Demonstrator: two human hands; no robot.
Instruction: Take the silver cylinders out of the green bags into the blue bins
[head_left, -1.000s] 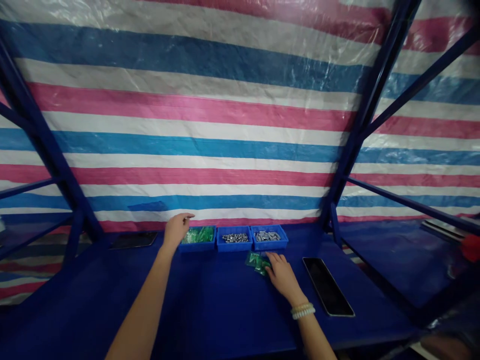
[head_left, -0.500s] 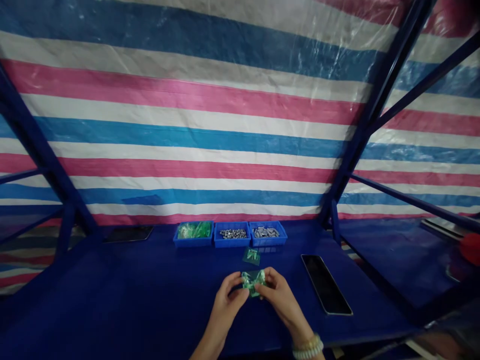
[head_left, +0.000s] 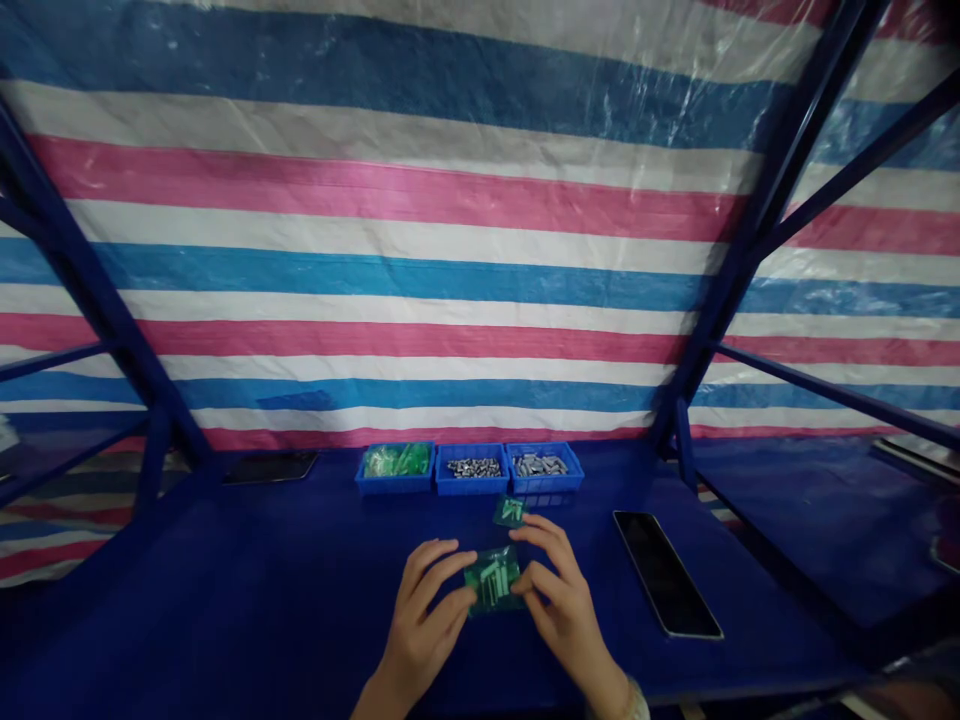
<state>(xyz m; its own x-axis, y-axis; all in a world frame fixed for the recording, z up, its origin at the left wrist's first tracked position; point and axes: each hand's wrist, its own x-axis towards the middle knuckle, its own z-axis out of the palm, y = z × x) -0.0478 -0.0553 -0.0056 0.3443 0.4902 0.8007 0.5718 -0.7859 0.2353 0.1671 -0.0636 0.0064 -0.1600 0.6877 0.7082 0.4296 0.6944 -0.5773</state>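
A small green see-through plastic bag (head_left: 493, 580) with several pale, rod-like pieces inside is between my hands. My left hand (head_left: 420, 610) grips its left edge with thumb and fingertips. On the right edge, my right hand (head_left: 561, 595) pinches the bag between thumb and a finger, its other fingers stretched out above. Just beyond lies a second small green bag (head_left: 511, 510), also with pale pieces inside, close to my right fingertips.
Three blue bins stand at the back of the blue table (head_left: 300, 580): one with green bags (head_left: 397, 461), one with small metal parts (head_left: 474, 468), one with grey cylindrical pieces (head_left: 540, 466). A phone (head_left: 666, 575) lies right, a dark flat device (head_left: 271, 467) back left. Blue frame posts (head_left: 739, 260) flank the table.
The bag in my hands has been spread flatter, so the pieces inside show more clearly. My hands have moved slightly apart, and my right fingers have stretched up towards the second bag.
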